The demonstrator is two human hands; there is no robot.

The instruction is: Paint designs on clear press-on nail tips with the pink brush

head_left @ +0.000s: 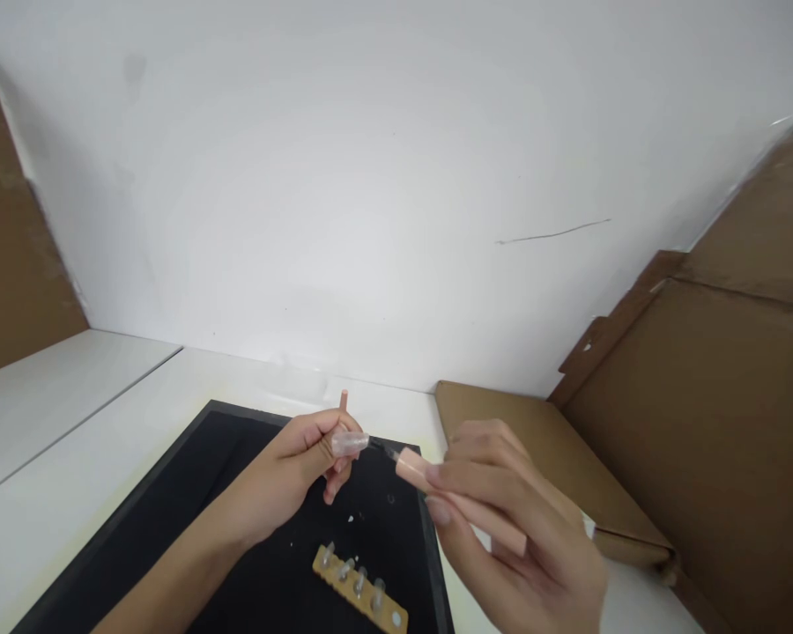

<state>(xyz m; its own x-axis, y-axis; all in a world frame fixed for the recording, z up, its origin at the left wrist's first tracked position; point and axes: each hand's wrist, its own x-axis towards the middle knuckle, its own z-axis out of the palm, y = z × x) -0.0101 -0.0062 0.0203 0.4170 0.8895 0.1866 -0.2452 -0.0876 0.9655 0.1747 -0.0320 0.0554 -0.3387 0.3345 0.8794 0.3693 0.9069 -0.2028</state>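
Note:
A clear false nail (350, 443) points to the right at the thumb tip of my left hand (307, 449). My left fingers are curled closed around its base, and how it is held there is partly hidden. Above those fingers the end of a thin pinkish stick (344, 399) pokes up. My right hand (512, 511) grips a nail polish brush (413, 467) by its long pink cap. The brush's dark bristles meet or nearly meet the false nail's tip. Below the hands, a tan wavy-edged strip (350, 592) carries several upright clear false nails (360, 581).
A black mat (238, 475) with small white specks lies on the white table (92, 423) beneath my hands. To the right is a flat cardboard box (522, 440) beside a cardboard wall (720, 396). Another cardboard panel (19, 238) stands left, and a white wall (370, 194) behind.

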